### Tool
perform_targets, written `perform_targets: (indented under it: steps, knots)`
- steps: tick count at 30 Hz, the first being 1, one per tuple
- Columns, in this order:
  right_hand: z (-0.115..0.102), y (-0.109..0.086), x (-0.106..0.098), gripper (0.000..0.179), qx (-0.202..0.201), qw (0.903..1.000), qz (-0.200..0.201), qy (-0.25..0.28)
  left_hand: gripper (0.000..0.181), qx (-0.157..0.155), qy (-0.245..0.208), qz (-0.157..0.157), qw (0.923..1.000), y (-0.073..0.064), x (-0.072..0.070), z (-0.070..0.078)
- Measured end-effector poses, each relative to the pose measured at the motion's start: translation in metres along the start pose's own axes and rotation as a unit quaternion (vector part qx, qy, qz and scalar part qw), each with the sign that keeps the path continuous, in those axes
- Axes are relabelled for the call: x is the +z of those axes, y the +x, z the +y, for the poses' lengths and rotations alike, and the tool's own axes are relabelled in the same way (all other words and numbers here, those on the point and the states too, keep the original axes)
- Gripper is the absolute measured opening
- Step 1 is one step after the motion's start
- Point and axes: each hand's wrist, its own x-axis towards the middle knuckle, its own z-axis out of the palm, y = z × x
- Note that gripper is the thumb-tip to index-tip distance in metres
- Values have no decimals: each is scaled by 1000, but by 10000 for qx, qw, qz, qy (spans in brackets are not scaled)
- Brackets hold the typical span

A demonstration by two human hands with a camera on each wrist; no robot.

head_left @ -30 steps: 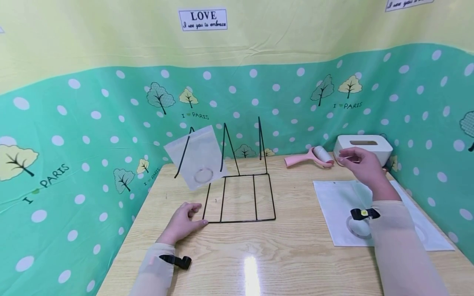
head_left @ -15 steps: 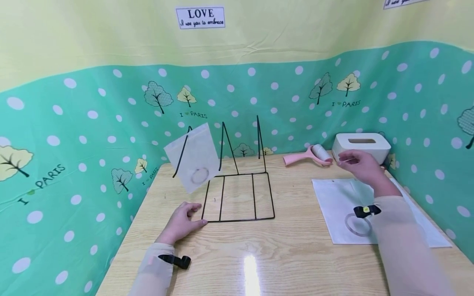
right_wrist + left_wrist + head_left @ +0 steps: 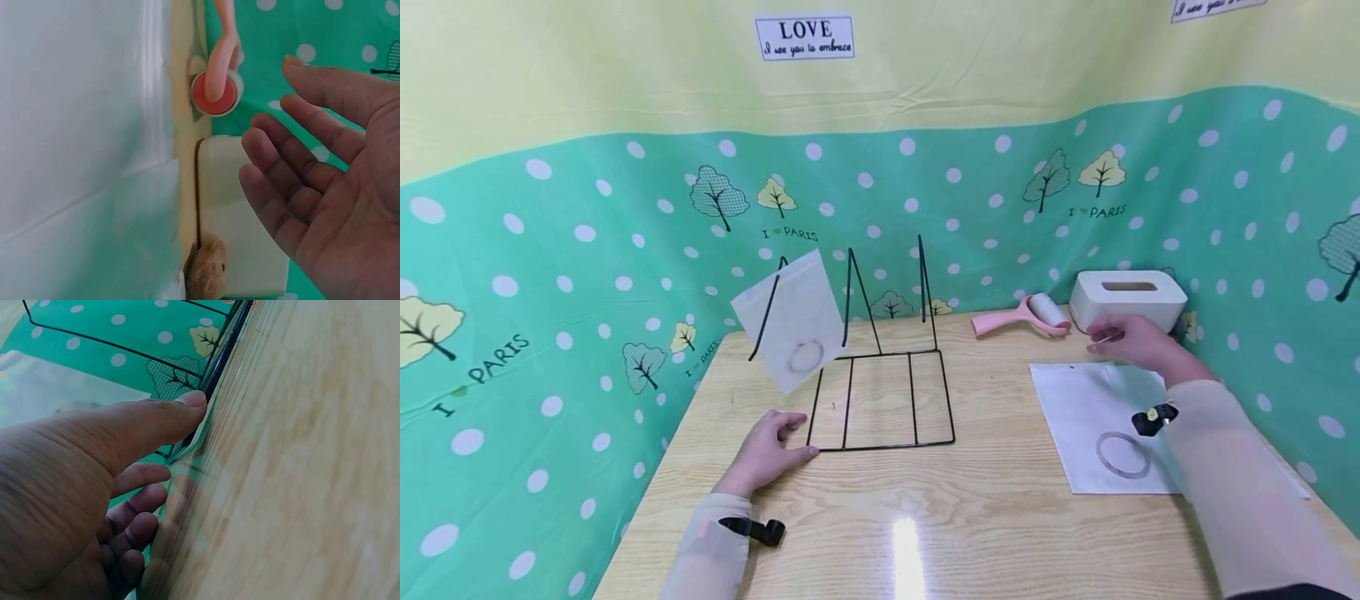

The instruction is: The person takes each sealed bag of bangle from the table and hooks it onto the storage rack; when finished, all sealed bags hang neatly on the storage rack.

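Note:
My left hand (image 3: 767, 454) is at the front left corner of a black wire rack (image 3: 880, 447), its straight thumb on the corner wire. In the left wrist view the other fingers (image 3: 134, 532) curl loosely beside the wire. A frosted white bag with a grey ring mark (image 3: 790, 312) leans tilted at the rack's left upright. My right hand (image 3: 1138, 343) hovers over the far edge of a flat white bag (image 3: 1075, 417), which bears a grey ring. In the right wrist view that hand (image 3: 319, 162) has its fingers spread and slightly bent, holding nothing.
A pink lint roller (image 3: 1022, 317) and a white tissue box (image 3: 1127, 296) stand along the back right. A small brown lump (image 3: 209, 272) sits by the box. A patterned curtain (image 3: 880, 183) closes off the back and sides of the wooden table (image 3: 880, 542).
My right hand has lowered a little and shifted slightly right, toward the far edge of the flat bag. The left hand, rack and leaning bag stay nearly as they were.

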Motion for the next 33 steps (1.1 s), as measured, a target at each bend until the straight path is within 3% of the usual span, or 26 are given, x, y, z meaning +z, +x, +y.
perform_targets:
  steps: [18,33]
  knots:
    - [30,18,14,53,194,9979,-604,118,68,-1,37,-24,10000,0,0,-5]
    - [46,31,29,54,323,9981,-496,163,68,5,22,-12,10000,0,1,-4]
